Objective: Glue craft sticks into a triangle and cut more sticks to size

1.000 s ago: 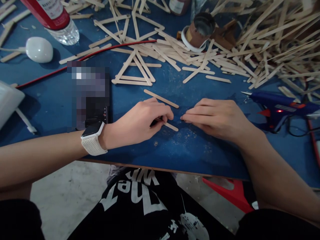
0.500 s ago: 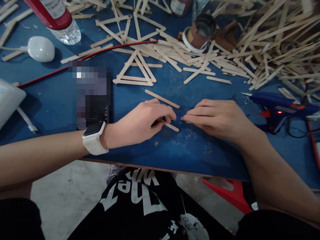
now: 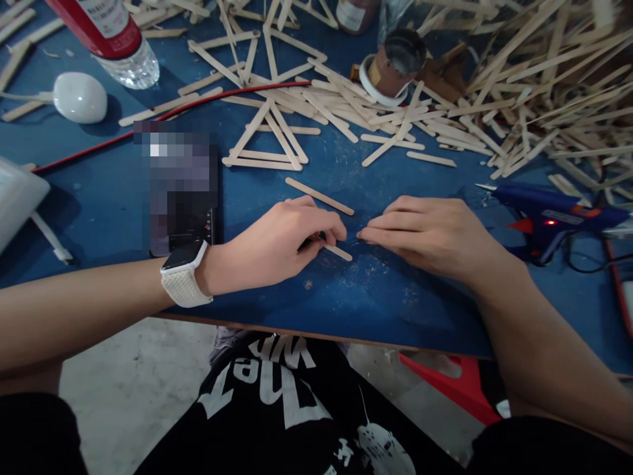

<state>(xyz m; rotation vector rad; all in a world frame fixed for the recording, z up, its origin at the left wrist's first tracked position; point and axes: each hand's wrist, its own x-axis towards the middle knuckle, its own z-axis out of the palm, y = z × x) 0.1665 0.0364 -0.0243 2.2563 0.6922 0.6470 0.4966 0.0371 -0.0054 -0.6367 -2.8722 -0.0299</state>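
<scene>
1. Left hand [image 3: 277, 241] down on the blue tabletop [image 3: 306, 297], white-strapped watch [image 3: 184, 274] on the wrist; fingers [image 3: 330, 229] curled shut, pinching one thin pale wooden craft stick [image 3: 339, 252] low against the surface. Only the stick's right end visible past the knuckles.
2. Right hand [image 3: 425, 234] flat, palm down, fingers [image 3: 368, 232] together and pressed to the tabletop, tips almost meeting the left fingertips. Probably pinning a second stick underneath, but hidden, so cannot tell for sure; not closed around anything visible.
3. Second loose flat wooden stick [image 3: 320, 196] lying free just behind both hands, diagonal, touched by neither.
4. Handling judgement: stick very light, stiff along its length, snaps if bent across the flat, smooth enough to skate on the tabletop. Best taken by the long edges near mid-length, or pinned flat at one end with a fingertip.
5. Blue hot-glue gun [image 3: 554, 214] lying on its side right of the right hand, red lamp lit, nozzle pointing left; near but not touching.
6. Glued triangle of sticks [image 3: 264, 142] behind the hands; big loose heap of sticks [image 3: 544, 86] at back right.
7. Also there: dark phone [image 3: 184, 198] beside the left wrist, red cable [image 3: 168, 115], white egg-shaped object [image 3: 79, 97], red-labelled clear bottle [image 3: 106, 33], brown tape roll [image 3: 395, 63].
</scene>
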